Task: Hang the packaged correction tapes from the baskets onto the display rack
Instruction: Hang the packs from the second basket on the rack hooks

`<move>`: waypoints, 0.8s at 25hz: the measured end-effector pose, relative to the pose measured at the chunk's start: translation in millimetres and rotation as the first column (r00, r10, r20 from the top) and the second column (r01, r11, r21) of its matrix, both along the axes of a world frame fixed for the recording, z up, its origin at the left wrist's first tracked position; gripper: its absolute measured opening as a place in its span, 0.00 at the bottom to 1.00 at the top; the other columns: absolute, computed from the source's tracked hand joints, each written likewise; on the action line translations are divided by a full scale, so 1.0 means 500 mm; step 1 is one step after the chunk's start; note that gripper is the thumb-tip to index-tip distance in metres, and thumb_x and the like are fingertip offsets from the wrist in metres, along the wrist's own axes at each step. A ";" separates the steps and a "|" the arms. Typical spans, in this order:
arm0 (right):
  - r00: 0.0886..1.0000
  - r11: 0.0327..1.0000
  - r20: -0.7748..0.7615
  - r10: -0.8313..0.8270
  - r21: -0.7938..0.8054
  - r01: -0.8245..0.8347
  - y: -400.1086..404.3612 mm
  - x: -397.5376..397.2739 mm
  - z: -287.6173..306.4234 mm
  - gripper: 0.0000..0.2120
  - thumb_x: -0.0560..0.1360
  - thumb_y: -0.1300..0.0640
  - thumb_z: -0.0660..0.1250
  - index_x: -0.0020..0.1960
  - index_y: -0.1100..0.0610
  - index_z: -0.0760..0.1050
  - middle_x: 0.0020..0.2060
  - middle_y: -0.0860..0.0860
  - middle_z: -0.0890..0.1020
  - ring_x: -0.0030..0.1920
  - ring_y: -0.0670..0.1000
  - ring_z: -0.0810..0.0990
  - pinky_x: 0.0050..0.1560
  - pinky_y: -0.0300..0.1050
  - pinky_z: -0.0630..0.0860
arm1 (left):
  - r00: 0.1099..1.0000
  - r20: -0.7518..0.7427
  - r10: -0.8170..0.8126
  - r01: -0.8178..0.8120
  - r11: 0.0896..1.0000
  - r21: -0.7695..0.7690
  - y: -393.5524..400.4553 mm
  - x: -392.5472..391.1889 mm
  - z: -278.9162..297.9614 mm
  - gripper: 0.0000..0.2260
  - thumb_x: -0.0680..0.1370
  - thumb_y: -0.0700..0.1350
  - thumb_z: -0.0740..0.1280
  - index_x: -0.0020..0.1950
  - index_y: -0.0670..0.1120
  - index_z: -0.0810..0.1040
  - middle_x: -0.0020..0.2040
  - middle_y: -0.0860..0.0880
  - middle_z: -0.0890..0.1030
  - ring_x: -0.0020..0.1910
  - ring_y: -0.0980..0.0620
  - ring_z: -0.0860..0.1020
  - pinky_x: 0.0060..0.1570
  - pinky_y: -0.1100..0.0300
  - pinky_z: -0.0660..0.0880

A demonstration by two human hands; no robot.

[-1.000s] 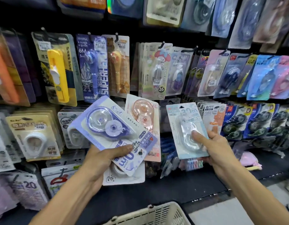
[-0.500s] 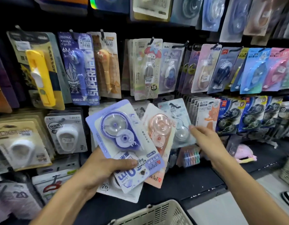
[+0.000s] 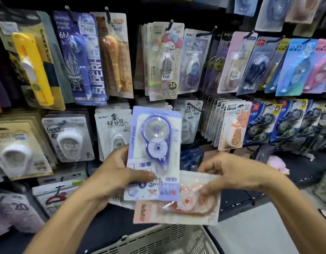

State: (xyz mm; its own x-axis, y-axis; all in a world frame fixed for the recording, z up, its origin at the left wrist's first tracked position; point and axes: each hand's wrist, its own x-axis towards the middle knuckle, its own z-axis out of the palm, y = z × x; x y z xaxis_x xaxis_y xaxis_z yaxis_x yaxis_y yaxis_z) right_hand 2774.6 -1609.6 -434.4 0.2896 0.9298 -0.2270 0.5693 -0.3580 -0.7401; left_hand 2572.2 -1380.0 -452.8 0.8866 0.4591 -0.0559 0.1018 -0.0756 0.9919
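Observation:
My left hand (image 3: 114,173) grips a purple correction tape pack (image 3: 154,143), held upright in front of the display rack (image 3: 195,19). Behind and below it lies a peach correction tape pack (image 3: 187,204), turned sideways; my right hand (image 3: 231,173) pinches its upper right part, thumb on the blister. Another white pack edge shows under my left hand. A light blue pack (image 3: 187,125) hangs on a black hook (image 3: 194,107) just right of the purple pack.
A beige plastic basket (image 3: 158,241) sits below my hands. Rows of hanging packs fill the rack; a dark shelf ledge (image 3: 237,200) runs under them. A second basket's edge (image 3: 323,187) shows at the far right, near a pink item (image 3: 277,162).
My right hand left the light blue pack on the rack hook and came down to take the peach pack. My left hand turned the purple pack upright.

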 end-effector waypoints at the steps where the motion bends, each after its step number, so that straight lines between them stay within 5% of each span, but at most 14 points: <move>1: 0.999 0.998 0.013 -0.050 0.042 0.049 -0.013 0.010 0.003 0.07 0.71 0.54 0.79 0.48 0.49 0.84 0.49 0.49 0.88 0.52 0.51 0.86 0.47 0.41 0.81 | 0.995 0.027 0.100 -0.100 0.995 0.012 0.004 0.004 0.002 0.22 0.64 0.29 0.80 0.53 0.44 0.81 0.43 0.44 0.88 0.35 0.49 0.86 0.32 0.60 0.81; 3: 0.948 0.919 -0.107 -0.301 0.235 0.318 -0.058 0.045 -0.004 0.08 0.72 0.52 0.76 0.51 0.50 0.84 0.50 0.54 0.87 0.53 0.58 0.85 0.50 0.56 0.78 | 0.974 0.103 0.203 -0.208 0.977 0.043 0.016 0.007 0.012 0.23 0.61 0.32 0.82 0.51 0.46 0.81 0.42 0.48 0.88 0.37 0.50 0.87 0.33 0.58 0.81; 5: 0.798 0.711 -0.359 -0.484 0.369 0.598 -0.089 0.074 -0.014 0.14 0.74 0.51 0.72 0.56 0.57 0.82 0.49 0.59 0.87 0.46 0.61 0.83 0.45 0.60 0.75 | 0.969 0.113 0.217 -0.226 0.971 0.075 0.023 0.012 0.018 0.25 0.55 0.37 0.84 0.49 0.48 0.82 0.42 0.50 0.88 0.39 0.50 0.87 0.37 0.56 0.81; 8: 0.642 0.526 -0.511 -0.571 0.372 0.765 -0.026 0.060 -0.023 0.03 0.77 0.58 0.72 0.48 0.59 0.82 0.43 0.57 0.87 0.37 0.52 0.85 0.32 0.44 0.78 | 0.972 0.113 0.205 -0.214 0.974 0.074 0.022 -0.008 0.020 0.22 0.53 0.42 0.81 0.45 0.53 0.85 0.42 0.48 0.88 0.38 0.49 0.87 0.37 0.55 0.81; 12: 0.384 0.118 -0.550 -0.742 0.457 0.882 -0.007 0.058 -0.045 0.05 0.72 0.55 0.77 0.44 0.53 0.81 0.46 0.54 0.86 0.33 0.48 0.82 0.29 0.42 0.74 | 0.986 0.098 0.133 -0.140 0.988 0.069 0.018 -0.002 0.007 0.26 0.49 0.42 0.82 0.46 0.44 0.82 0.37 0.41 0.87 0.29 0.49 0.83 0.27 0.61 0.79; 13: 0.395 0.115 -0.525 -0.754 0.487 0.866 -0.013 0.055 -0.046 0.05 0.73 0.54 0.76 0.44 0.52 0.81 0.47 0.53 0.86 0.30 0.46 0.80 0.27 0.40 0.73 | 0.989 0.086 0.124 -0.129 0.990 0.060 0.017 -0.002 0.009 0.25 0.52 0.43 0.81 0.47 0.44 0.81 0.37 0.40 0.87 0.28 0.48 0.83 0.27 0.61 0.79; 15: 0.481 0.257 -0.428 -0.765 0.483 0.837 -0.011 0.051 -0.054 0.04 0.76 0.53 0.74 0.49 0.52 0.82 0.52 0.54 0.85 0.31 0.46 0.80 0.29 0.42 0.75 | 0.995 0.038 0.090 -0.093 0.993 0.075 0.017 -0.003 0.014 0.23 0.57 0.39 0.82 0.49 0.44 0.81 0.38 0.41 0.87 0.29 0.48 0.83 0.29 0.60 0.80; 18: 0.565 0.497 -0.028 -0.825 0.441 0.748 0.000 0.024 -0.045 0.28 0.75 0.47 0.73 0.72 0.50 0.70 0.72 0.52 0.72 0.61 0.54 0.80 0.57 0.54 0.80 | 0.994 -0.100 0.048 -0.008 0.929 0.371 0.019 -0.010 0.013 0.19 0.66 0.37 0.81 0.51 0.53 0.80 0.40 0.51 0.87 0.35 0.49 0.85 0.35 0.59 0.81; 20: 0.775 0.688 0.148 -0.614 0.582 0.433 0.013 -0.027 -0.027 0.40 0.71 0.41 0.75 0.78 0.39 0.58 0.76 0.38 0.64 0.74 0.44 0.67 0.70 0.45 0.70 | 0.974 -0.226 0.001 0.155 0.727 0.669 0.012 -0.010 0.006 0.19 0.67 0.47 0.78 0.54 0.60 0.77 0.43 0.61 0.85 0.41 0.54 0.83 0.40 0.64 0.78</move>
